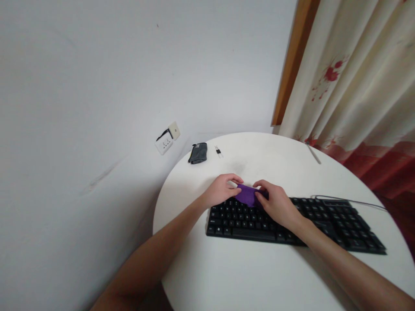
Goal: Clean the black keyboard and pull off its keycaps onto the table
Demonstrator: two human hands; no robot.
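Note:
A small purple cloth (246, 195) is stretched between my two hands above the upper rows of a black keyboard (253, 233). My left hand (223, 189) pinches its left edge between thumb and fingers. At the other end, my right hand (275, 202) grips the cloth with thumb and fingertips. My right wrist and forearm cross over the keyboard and cover some of its keys. Whether the cloth touches the keys beneath it, I cannot tell.
The keyboard lies on a round white table (227, 276). Toward the back left are a dark grey pouch (199, 153) and a small black item with clear ends (218, 151). A thin stick (314, 154) rests near the far right edge. The keyboard cable (350, 200) runs right. A wall socket (164, 143) is at left.

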